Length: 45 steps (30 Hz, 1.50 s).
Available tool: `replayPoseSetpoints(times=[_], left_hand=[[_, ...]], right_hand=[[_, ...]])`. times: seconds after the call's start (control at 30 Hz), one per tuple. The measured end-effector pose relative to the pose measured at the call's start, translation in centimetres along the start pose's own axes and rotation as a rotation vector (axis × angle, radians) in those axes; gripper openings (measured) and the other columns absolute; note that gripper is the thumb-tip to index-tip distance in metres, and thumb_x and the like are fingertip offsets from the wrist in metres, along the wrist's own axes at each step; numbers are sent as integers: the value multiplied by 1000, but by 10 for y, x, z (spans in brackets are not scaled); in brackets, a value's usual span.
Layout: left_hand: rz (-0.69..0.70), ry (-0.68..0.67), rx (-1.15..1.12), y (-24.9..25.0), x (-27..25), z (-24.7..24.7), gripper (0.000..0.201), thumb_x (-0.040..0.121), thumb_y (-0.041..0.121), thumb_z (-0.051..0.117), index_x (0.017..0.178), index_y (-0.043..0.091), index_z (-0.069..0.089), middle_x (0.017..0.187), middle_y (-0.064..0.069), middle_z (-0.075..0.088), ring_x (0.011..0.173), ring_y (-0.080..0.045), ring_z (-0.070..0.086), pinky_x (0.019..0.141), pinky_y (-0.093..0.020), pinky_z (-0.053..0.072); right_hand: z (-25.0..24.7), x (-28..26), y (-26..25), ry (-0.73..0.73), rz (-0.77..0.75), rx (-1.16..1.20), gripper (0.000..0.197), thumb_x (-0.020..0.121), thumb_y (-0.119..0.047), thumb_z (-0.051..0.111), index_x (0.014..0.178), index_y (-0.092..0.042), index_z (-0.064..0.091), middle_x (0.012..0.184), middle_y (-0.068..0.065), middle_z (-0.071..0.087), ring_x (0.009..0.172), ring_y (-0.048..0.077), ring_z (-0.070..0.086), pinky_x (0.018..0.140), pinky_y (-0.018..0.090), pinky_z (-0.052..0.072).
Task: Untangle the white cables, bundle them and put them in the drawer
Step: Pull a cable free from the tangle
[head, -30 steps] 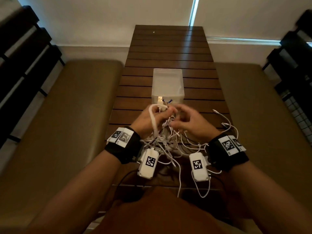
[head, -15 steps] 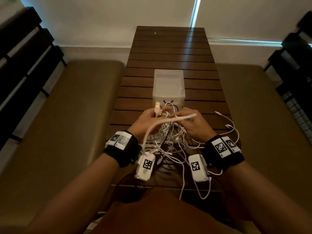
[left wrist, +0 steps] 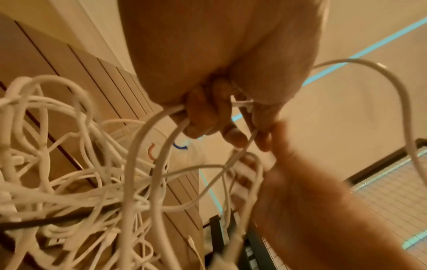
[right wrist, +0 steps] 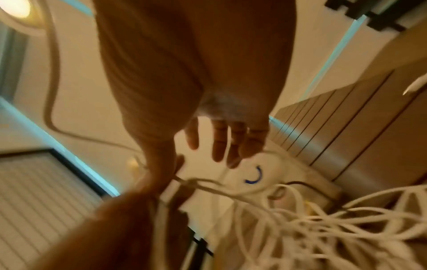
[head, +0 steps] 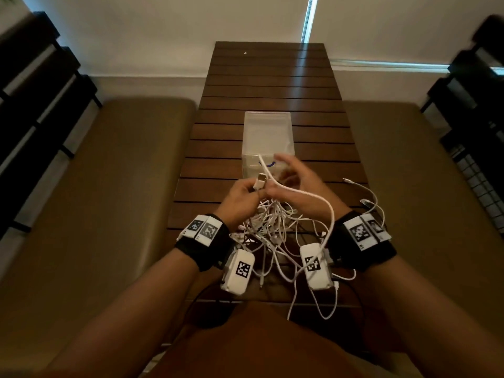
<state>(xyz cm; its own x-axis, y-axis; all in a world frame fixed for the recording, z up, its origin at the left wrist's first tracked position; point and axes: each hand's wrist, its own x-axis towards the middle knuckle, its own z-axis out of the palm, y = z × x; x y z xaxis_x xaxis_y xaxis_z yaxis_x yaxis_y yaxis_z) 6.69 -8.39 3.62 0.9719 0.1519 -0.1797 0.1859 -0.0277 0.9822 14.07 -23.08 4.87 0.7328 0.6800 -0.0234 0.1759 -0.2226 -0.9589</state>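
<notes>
Cables: white cables [head: 268, 225] in one knotted heap on the slatted table [head: 270, 85], btwn both wrists, near edge; not yet bundled.
Plug end: USB plug [head: 260, 184] lifted above heap, prob. so one lead can be traced out.
Left hand: left hand [head: 240, 193] curled tight round several strands w/ the plug, anchoring them.
Right hand: right hand [head: 296, 184] thumb and forefinger pinch a thick cable [head: 313, 196]; other fingers [right wrist: 219, 140] spread loose. Loop arcs over its wrist.
Drawer: translucent drawer box [head: 268, 140] just beyond hands, front appears closed.
</notes>
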Motion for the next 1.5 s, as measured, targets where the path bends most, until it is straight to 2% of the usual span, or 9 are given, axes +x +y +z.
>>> replayPoseSetpoints(times=[0.1, 0.3, 0.53, 0.67, 0.83, 0.97, 1.13, 1.3, 1.5], left_hand=[[33, -8, 23, 3, 0, -12, 21, 96, 23, 55, 94, 7, 69, 86, 1, 72, 68, 0, 63, 66, -17, 50], [26, 220, -310, 17, -6, -56, 27, 100, 29, 45, 83, 15, 60, 58, 8, 59, 39, -1, 34, 36, -15, 26], [48, 191, -265, 19, -14, -59, 29, 100, 25, 45, 78, 15, 61, 71, 0, 56, 39, 1, 42, 38, -12, 32], [44, 51, -178, 22, -13, -51, 30, 93, 34, 51, 71, 23, 68, 65, 2, 55, 41, -3, 30, 38, -16, 23], [-13, -260, 46, 31, -21, -32, 25, 88, 34, 56, 75, 15, 66, 61, 3, 58, 43, -4, 34, 42, -17, 23], [-10, -409, 277, 32, -22, -13, 26, 97, 18, 53, 75, 12, 65, 54, 11, 56, 44, -2, 43, 47, -15, 32], [-11, -539, 358, 35, -16, 15, 27, 94, 28, 60, 69, 25, 70, 59, 7, 59, 52, -7, 47, 52, -20, 35], [31, -591, 347, 44, -10, 57, 17, 94, 20, 59, 104, 12, 71, 55, 18, 59, 44, 3, 45, 46, -13, 34], [-131, -821, 7, 39, -21, 105, 13, 84, 4, 56, 86, 15, 63, 70, 4, 47, 51, -5, 31, 47, -18, 27]], right_hand=[[11, -4, 27, -203, 161, -310, 40, 82, -27, 75, 120, -22, 63, 95, -11, 63, 85, 2, 59, 77, 24, 48], [-15, -20, 80, -169, 382, -453, 12, 86, -23, 72, 75, -27, 66, 85, -5, 68, 89, 17, 66, 79, 31, 49], [-21, -13, 70, 70, 309, -552, 49, 76, -30, 79, 121, -23, 61, 115, -1, 54, 104, 14, 55, 89, 27, 44], [-6, -10, 12, 299, 26, -205, 45, 87, -21, 69, 129, -26, 53, 107, -7, 52, 89, 7, 56, 74, 18, 49], [3, -22, -32, 64, -200, -297, 69, 87, -17, 68, 141, -43, 34, 131, -5, 29, 99, 4, 53, 76, 13, 50], [-7, -45, -36, 13, -148, -418, 21, 92, -16, 62, 110, -23, 70, 106, -12, 59, 94, 1, 57, 81, 21, 47], [-28, -101, -30, 61, 129, -485, 15, 93, -25, 60, 103, -21, 71, 88, -10, 57, 77, 4, 53, 68, 19, 41], [-42, -166, 7, 469, 374, -376, 14, 93, -21, 61, 93, -18, 75, 85, -5, 70, 78, 9, 62, 69, 22, 45], [-37, -270, 73, 1092, 886, -81, 22, 93, -15, 58, 112, -10, 68, 93, 3, 64, 81, 17, 60, 67, 25, 44]])
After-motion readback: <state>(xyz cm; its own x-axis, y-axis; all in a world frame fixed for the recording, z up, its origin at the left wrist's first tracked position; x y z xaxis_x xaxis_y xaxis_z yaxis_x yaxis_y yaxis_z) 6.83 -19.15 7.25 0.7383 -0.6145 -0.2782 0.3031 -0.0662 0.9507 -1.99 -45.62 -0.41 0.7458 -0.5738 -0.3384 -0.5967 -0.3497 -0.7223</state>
